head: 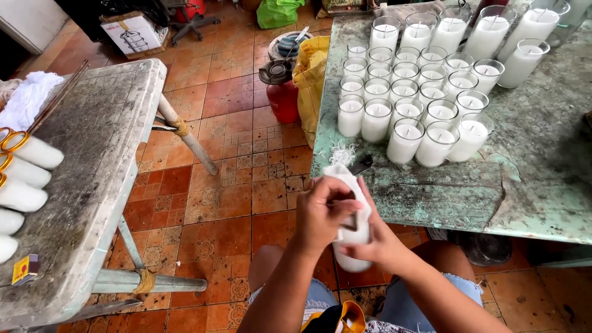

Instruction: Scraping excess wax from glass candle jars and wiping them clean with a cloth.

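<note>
My left hand (320,216) and my right hand (373,243) both grip one white pillar candle (351,237) over my lap, its upper end tilted toward the table edge. A small dark tool sits between my fingers against the candle's side; I cannot tell which hand holds it. On the worn green table (524,185) just ahead stand several glass jars filled with white wax (407,105), each with a wick. A tuft of white wick threads (342,153) and a small dark blade (362,164) lie on the table's near corner.
A dirty grey side table (92,185) at left carries several white candles (24,179), orange-handled scissors (12,140), white cloth and a small yellow box (23,269). A red gas canister (280,92) and a yellow sack (310,74) stand on the orange tiled floor.
</note>
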